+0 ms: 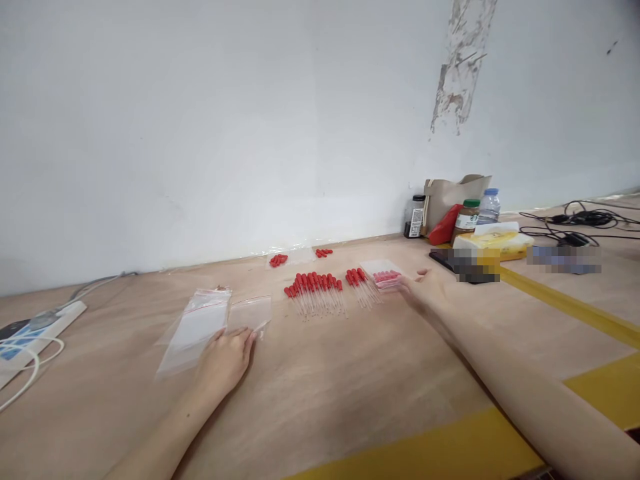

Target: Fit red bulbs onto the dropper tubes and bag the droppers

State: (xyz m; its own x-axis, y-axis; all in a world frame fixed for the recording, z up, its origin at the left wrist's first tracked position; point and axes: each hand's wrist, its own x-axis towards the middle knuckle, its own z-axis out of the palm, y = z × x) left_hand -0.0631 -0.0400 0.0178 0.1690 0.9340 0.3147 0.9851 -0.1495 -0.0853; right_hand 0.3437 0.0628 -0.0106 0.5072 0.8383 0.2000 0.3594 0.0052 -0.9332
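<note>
Pinched at its lower edge, a small clear zip bag (253, 310) lies under the fingers of my left hand (227, 353). Beside it is a stack of larger clear zip bags (197, 323), partly covered by that hand. My right hand (425, 290) reaches to the right, its fingertips touching the edge of a clear bag (370, 268) with several red-bulbed droppers (387, 276) inside. The thumb stands apart from the fingers. Between my hands lie a large row of red-bulbed droppers (317, 287) with thin clear tubes and a smaller group of droppers (359, 280).
Loose red bulbs (279, 261) and more red bulbs (324, 253) lie on clear plastic by the wall. At right stand a jar (467, 219), a bottle (490, 205), a bag (445, 193), a tissue pack (495, 241) and cables (590, 217). A power strip (45, 340) lies left.
</note>
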